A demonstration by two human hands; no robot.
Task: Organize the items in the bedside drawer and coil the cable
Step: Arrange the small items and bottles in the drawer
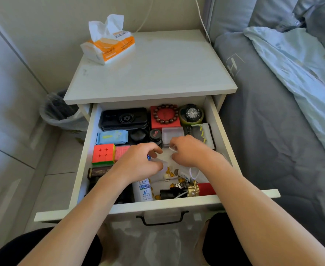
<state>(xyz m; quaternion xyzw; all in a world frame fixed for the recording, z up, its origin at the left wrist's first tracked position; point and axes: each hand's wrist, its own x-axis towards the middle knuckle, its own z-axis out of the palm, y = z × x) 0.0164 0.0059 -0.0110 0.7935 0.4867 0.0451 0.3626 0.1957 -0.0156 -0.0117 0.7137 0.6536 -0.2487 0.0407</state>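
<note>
Bottom of frame: dark-clad knees, then two bare forearms reaching up into the open drawer (240, 197) at frame centre.

Front of drawer, lower centre: loose clutter. White bottle (143, 190) lying flat, small amber beads (168, 170), metal watch strap (180, 185), gold foil scrap (193, 190), red box (205, 189), black plug (170, 194).

White cable (193, 172) looped just below the right wrist, lower right of the drawer; uncoiled, one end running toward the black plug.

Left hand (138, 163) at mid-drawer, fingers curled round a small clear packet (158, 161). Right hand (188, 150) just beside it, fingertips pinching something thin and white; cannot tell whether cable or wrapper.

Middle row, left of centre: puzzle cube (103, 153), pink block (121, 151), blue wipes pack (112, 137), clear box (172, 135).

Back row, neat: black case (123, 118), bead bracelet (165, 114) on a red box, wristwatch (192, 113).

Top of frame: tissue pack (108, 46) on the nightstand top, upper left.

Risks, judged: right forearm over the cable could snag the loop and drag plug and beads along; beads free to scatter under other items; back rows easily knocked by a withdrawing wrist.
</note>
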